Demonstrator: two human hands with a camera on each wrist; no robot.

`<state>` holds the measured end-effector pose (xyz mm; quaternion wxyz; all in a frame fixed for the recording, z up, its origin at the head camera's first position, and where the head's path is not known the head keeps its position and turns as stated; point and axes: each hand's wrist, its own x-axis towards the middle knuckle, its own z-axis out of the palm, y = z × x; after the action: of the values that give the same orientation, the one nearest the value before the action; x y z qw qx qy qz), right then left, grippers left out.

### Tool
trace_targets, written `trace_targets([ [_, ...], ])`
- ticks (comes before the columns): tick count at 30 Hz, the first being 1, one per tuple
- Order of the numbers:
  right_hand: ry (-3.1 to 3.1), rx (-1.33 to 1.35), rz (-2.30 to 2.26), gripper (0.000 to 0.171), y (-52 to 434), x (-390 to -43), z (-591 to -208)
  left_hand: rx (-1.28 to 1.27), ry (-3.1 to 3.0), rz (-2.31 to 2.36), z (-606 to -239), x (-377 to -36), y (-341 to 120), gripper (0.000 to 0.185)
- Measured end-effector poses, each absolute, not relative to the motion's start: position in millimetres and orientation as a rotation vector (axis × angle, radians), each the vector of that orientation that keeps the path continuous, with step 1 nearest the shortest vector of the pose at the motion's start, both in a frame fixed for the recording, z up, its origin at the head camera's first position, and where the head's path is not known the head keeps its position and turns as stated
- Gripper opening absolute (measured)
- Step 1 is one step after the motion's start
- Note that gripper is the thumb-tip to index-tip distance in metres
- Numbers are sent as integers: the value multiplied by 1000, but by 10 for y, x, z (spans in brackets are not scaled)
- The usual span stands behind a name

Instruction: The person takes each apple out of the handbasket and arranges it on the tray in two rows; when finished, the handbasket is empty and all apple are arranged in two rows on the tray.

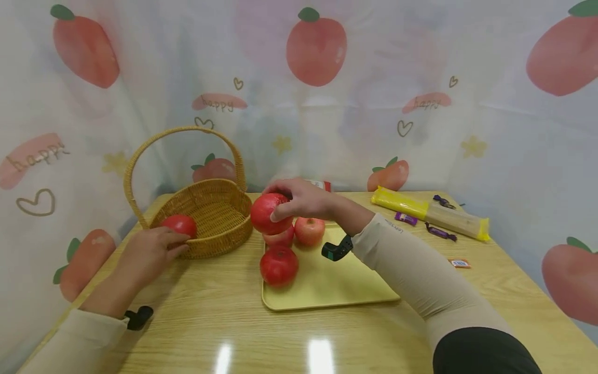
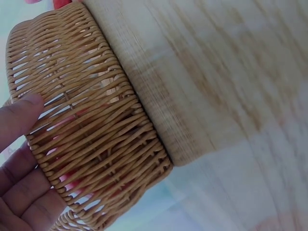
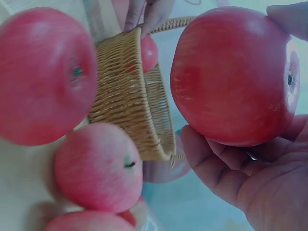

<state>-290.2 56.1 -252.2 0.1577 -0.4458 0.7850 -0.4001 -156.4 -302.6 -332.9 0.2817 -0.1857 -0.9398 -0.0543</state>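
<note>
Gripping a red apple (image 1: 270, 213) from above, the right hand (image 1: 303, 199) holds it clear of the yellow tray (image 1: 336, 285), just over three more apples (image 1: 279, 265) lying there. The left hand (image 1: 147, 252) curls its fingers round another apple (image 1: 179, 225) at the near rim of the wicker basket (image 1: 210, 215), on the wooden table (image 1: 327, 337).

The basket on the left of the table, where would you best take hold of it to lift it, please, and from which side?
Probably by the top of its arched handle, reaching down from above. The handle stands upright over the basket, with open space under it for fingers. The woven wall is wide and round, harder to grip. The left hand with its apple is at the near-left rim, so come in clear of it.
</note>
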Motion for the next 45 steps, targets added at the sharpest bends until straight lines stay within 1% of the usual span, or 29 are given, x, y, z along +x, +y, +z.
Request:
trace_targets([
  [7,2197,-1227,-1180,48,745,-2819,-2659,-475,-2533,-146,-3312,-1529,-3053,21],
  [13,2215,-1206,-1174,56,869,-2731,-2747,-477,-2518,-116,-3322,-1516,-3059,24],
  [21,2248,-1161,-1197,50,1040,-2618,-2815,-470,-2520,-123,-3332,-1522,-3058,24],
  [37,2320,-1097,-1143,52,1320,-2363,-2979,-489,-2503,-125,-3331,-1533,-3034,25],
  [45,2373,-1048,-1100,52,1452,-2318,-3044,-479,-2525,-129,-3333,-1531,-3017,25],
])
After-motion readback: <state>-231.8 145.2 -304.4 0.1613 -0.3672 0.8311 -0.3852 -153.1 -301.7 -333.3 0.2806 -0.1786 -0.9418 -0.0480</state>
